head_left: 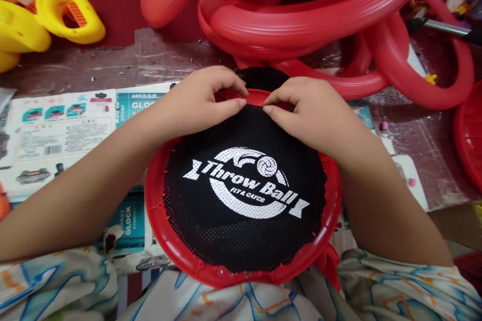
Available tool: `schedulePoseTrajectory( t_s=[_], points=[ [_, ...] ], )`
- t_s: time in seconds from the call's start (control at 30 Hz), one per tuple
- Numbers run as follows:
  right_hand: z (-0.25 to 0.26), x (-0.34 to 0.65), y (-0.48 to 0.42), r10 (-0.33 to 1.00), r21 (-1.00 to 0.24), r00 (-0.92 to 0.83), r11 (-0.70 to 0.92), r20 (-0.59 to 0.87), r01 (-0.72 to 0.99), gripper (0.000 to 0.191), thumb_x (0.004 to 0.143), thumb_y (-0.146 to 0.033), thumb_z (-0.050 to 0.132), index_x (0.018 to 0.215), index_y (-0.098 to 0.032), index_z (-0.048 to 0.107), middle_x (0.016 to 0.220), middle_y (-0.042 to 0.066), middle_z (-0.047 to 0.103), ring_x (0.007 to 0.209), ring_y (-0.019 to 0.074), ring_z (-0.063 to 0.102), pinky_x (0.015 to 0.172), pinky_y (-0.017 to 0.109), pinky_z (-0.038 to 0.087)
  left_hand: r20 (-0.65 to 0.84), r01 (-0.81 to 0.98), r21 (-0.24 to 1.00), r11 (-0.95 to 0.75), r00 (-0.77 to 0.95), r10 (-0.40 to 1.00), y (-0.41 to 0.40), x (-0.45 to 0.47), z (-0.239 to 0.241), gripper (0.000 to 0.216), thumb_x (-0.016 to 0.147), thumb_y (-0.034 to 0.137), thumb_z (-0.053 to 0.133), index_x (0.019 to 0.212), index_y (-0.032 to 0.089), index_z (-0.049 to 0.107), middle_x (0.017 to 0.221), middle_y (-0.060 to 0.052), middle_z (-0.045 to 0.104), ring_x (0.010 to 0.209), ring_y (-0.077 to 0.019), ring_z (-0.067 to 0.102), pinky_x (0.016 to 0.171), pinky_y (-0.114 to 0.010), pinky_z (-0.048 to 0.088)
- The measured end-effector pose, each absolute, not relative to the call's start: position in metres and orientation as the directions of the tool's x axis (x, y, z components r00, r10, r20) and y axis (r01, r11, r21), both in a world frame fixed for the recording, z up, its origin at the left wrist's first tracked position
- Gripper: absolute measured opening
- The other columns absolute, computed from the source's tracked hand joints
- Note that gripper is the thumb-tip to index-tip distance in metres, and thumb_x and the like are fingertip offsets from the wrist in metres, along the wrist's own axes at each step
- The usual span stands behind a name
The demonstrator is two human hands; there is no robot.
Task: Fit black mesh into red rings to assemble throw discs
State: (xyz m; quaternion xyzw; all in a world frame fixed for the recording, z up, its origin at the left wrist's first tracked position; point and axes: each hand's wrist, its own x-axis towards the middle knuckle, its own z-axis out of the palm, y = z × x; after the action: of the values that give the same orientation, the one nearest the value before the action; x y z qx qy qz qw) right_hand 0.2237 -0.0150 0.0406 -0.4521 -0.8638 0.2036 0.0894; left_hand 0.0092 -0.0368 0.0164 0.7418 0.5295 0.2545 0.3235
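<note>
A red plastic ring (158, 210) rests on my lap, with a black mesh net (244, 230) stretched over it; the net carries a white "Throw Ball" print. My left hand (199, 103) and my right hand (307, 110) meet at the ring's far edge. Both hands have curled fingers pinching the mesh edge against the red rim, thumbs nearly touching each other. The far part of the rim is mostly hidden under my fingers.
A pile of red plastic rings (301, 15) lies just beyond my hands. Yellow plastic parts (56, 15) sit at the far left. Printed cardboard sheets (56, 130) lie on the table under my left forearm. Another red ring (469, 135) shows at the right edge.
</note>
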Motion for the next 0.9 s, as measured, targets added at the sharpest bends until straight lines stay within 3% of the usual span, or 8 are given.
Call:
schedulePoseTrajectory(
  t_s=[0.07,0.27,0.6,0.8,0.9],
  points=[
    [0.038,0.222,-0.014,0.814,-0.442,-0.58,0.507,-0.037,0.74,0.019,0.087,-0.021,0.06,0.092,-0.017,0.078,0.092,0.007,0.072,0.089,0.0219,0.066,0.084,0.035,0.047,0.069,0.655,0.694,-0.298,0.351,0.934,-0.038,0.014,0.018,0.026,0.084,0.033,0.059,0.098,0.017,0.072,0.113,-0.009,0.067,0.11,-0.0269,0.062,0.106,-0.043,0.046],
    [0.033,0.22,-0.011,0.867,-0.539,-0.497,0.399,-0.043,0.742,0.016,0.085,-0.023,0.062,0.08,-0.019,0.076,0.066,0.002,0.065,0.067,0.0179,0.059,0.071,0.033,0.043,0.086,0.672,0.682,-0.288,0.318,0.944,-0.038,0.02,0.009,0.019,0.086,0.031,0.057,0.081,0.016,0.067,0.109,-0.008,0.064,0.108,-0.0249,0.061,0.105,-0.042,0.047],
    [0.03,0.214,-0.012,0.892,-0.518,-0.452,0.385,-0.002,0.763,0.014,0.083,-0.018,0.06,0.077,-0.017,0.073,0.063,0.003,0.061,0.062,0.0171,0.052,0.067,0.033,0.037,0.14,0.721,0.612,-0.326,0.307,0.941,-0.038,0.025,0.008,0.014,0.088,0.024,0.054,0.075,0.018,0.054,0.105,-0.011,0.063,0.102,-0.0221,0.061,0.099,-0.04,0.049],
    [0.025,0.21,-0.011,0.904,-0.499,-0.427,0.38,0.021,0.779,0.013,0.08,-0.017,0.059,0.073,-0.018,0.07,0.069,0.005,0.064,0.066,0.0187,0.054,0.067,0.034,0.038,0.111,0.744,0.602,-0.29,0.282,0.953,-0.036,0.025,0.002,0.013,0.087,0.025,0.054,0.076,0.018,0.055,0.109,-0.011,0.063,0.105,-0.0242,0.061,0.1,-0.04,0.048],
    [0.032,0.212,-0.013,0.911,-0.554,-0.412,0.338,-0.009,0.76,0.011,0.079,-0.016,0.06,0.072,-0.018,0.068,0.069,0.003,0.063,0.065,0.0168,0.054,0.068,0.033,0.039,0.102,0.749,0.62,-0.234,0.218,0.971,-0.034,0.022,0.004,0.014,0.087,0.029,0.055,0.084,0.017,0.061,0.105,-0.011,0.066,0.102,-0.0247,0.062,0.096,-0.039,0.05]
  ],
)
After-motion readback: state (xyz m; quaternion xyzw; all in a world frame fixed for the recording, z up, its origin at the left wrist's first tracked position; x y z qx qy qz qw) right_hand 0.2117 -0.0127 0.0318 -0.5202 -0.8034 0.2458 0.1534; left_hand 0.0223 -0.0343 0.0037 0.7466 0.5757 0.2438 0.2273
